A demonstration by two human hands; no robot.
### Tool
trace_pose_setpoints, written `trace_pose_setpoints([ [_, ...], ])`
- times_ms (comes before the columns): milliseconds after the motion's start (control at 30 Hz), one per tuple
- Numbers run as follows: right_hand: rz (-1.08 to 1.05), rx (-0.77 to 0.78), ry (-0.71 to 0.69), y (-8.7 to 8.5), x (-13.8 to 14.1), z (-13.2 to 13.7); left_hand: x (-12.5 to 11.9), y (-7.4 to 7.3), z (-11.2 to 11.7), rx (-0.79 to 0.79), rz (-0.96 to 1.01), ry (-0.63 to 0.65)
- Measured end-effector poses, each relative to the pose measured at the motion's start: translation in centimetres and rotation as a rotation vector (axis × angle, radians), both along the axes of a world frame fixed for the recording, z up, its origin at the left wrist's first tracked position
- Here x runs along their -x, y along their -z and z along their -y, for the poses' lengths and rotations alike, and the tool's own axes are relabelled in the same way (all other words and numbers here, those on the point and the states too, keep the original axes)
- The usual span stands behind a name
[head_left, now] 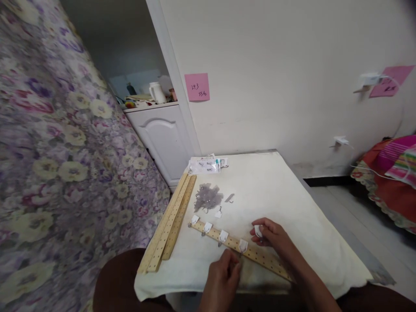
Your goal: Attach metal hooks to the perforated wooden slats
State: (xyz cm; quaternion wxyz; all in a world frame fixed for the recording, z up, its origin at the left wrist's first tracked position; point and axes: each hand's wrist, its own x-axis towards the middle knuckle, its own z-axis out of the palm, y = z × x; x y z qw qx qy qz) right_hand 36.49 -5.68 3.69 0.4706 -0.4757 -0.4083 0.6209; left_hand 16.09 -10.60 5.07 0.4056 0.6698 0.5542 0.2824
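A perforated wooden strip [234,243] lies slantwise near the table's front, with several small white tags carrying metal hooks or rings along it; one such tag [243,246] sits nearest my hands. My right hand [274,237] is above the strip's right part, pinching a white tag [258,231] between thumb and fingers. Below the strip, my left hand [224,273] has its fingers closed close to the lower edge; whatever they hold is hidden. Another white tag with a hook [218,213] rests behind the strip, beside a pile of greyish clear pouches [208,197].
More perforated wooden strips [172,221] lie along the table's left side. Printed packets [204,165] are at the back left of the cloth-covered table [260,182]. A single small pouch [229,198] lies right of the pile. A floral curtain [81,173] hangs to the left.
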Motion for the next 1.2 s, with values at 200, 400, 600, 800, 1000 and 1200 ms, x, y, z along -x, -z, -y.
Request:
trace_pose_setpoints([
  [200,0.062,-0.12,0.012,-1.7,-0.1,1.4,-3.3,0.0,0.8,0.345,0.418,0.099],
  [400,-0.029,-0.081,-0.055,-1.0,-0.1,3.3,-6.2,1.0,1.0,0.501,0.643,0.095],
  [600,0.276,-0.142,-0.04,0.1,-0.7,3.9,-6.8,2.0,1.2,0.592,0.669,0.033],
  [800,0.498,-0.179,-0.016,-0.2,-1.2,3.7,-6.8,2.1,1.3,0.683,0.709,0.02],
  [1000,0.59,-0.168,-0.038,0.4,-1.2,3.5,-6.7,2.6,1.2,0.683,0.686,0.006],
  [1200,0.702,-0.156,0.015,0.8,-1.4,3.4,-6.8,2.6,1.1,0.652,0.634,-0.041],
])
